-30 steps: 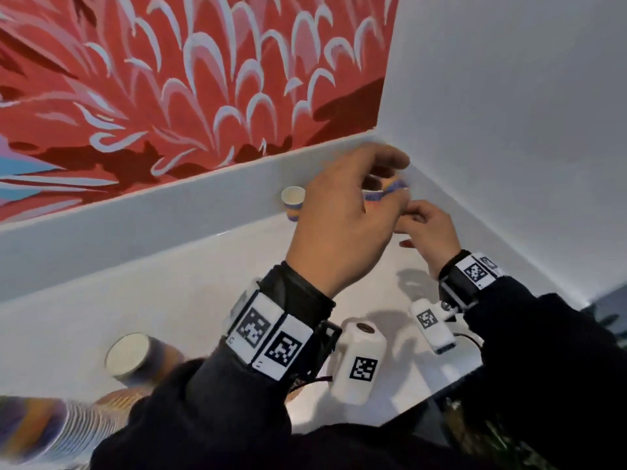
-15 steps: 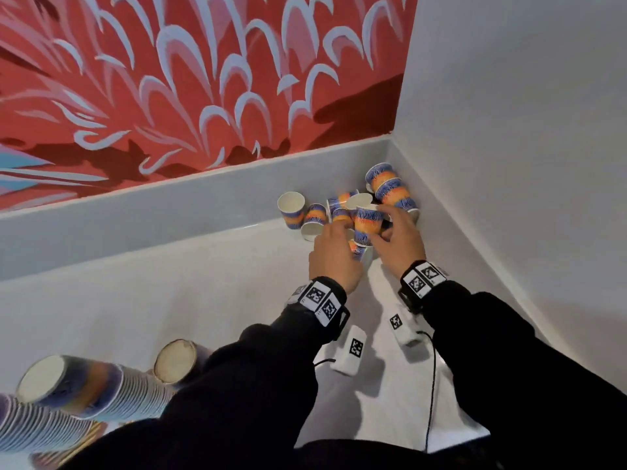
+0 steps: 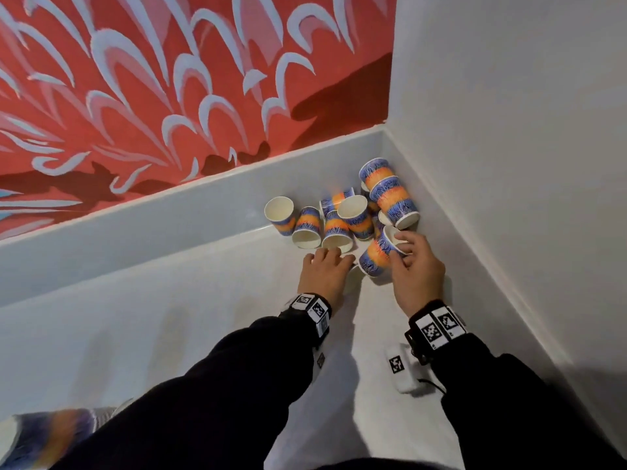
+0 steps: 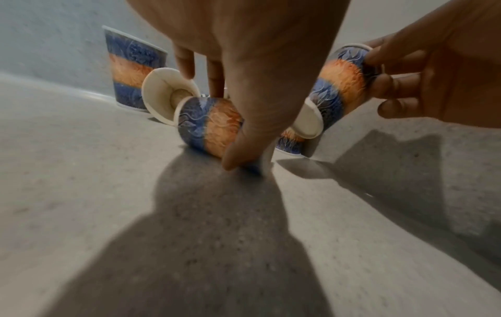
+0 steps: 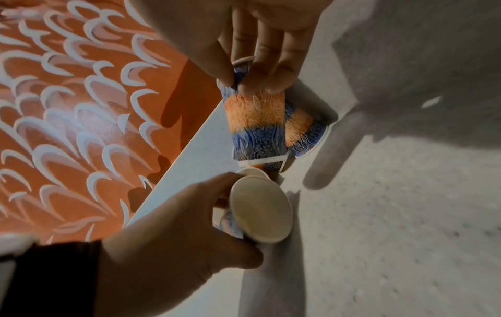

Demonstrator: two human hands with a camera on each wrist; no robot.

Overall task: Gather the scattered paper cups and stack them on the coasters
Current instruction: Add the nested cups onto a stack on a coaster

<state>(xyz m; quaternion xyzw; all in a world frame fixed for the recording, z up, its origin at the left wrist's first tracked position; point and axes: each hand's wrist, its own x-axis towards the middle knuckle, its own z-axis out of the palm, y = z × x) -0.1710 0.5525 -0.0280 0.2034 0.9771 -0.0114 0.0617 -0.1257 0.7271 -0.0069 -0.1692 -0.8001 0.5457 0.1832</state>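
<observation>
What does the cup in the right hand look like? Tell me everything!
The cup in the right hand is a small paper cup, blue at both ends with an orange band round its middle and white inside. It is tilted, base end pinched by the right hand, white rim pointing down toward the grey counter. Other cups lie close behind it. Whether it touches them cannot be told.

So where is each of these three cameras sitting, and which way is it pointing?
Head: worn on the head, looking down into the counter corner at the cup pile; both sleeves, left hand and right hand show.
Left wrist: low, along the left fingers gripping a lying cup.
Right wrist: along the right fingers pinching a cup.
Shared: both wrist views show both hands and both held cups.
</observation>
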